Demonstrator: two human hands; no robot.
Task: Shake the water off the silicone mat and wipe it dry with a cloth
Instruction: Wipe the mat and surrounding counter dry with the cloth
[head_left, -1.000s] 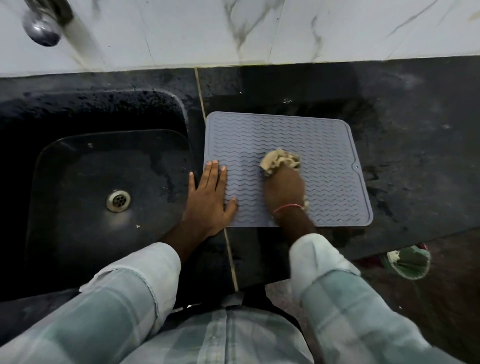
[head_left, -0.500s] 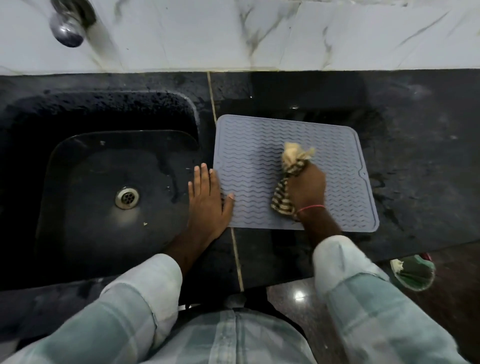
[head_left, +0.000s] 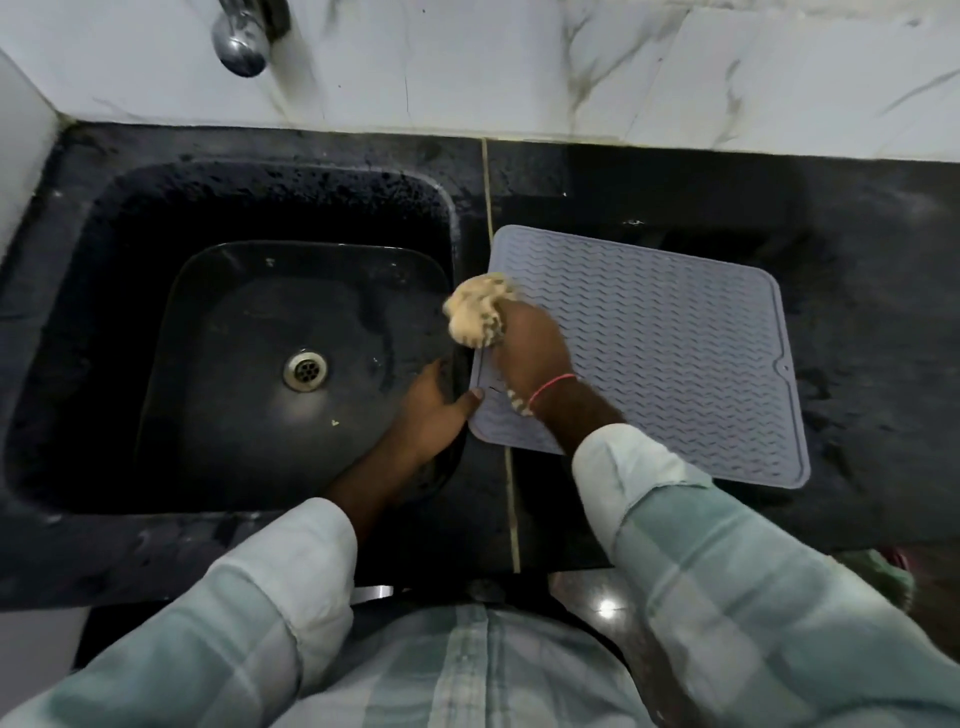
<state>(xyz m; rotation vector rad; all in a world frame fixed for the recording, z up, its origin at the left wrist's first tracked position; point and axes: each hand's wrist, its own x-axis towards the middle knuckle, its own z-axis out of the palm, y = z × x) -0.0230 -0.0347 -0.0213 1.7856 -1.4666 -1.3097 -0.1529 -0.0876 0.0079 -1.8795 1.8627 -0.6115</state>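
Cloth (head_left: 475, 312) now at mat (head_left: 649, 353) left edge, left hand (head_left: 431, 410) shifted sinkward

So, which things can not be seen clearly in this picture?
- Left hand, head view: its fingers lie in the dark sink by the mat edge; only the thumb shows.
- Mat's near-left part: covered by the right hand and cloth.
- Whether the mat is dry: too dim.
- Tap: cut by the top edge.
- Green thing on the floor: blurred, behind the right sleeve.
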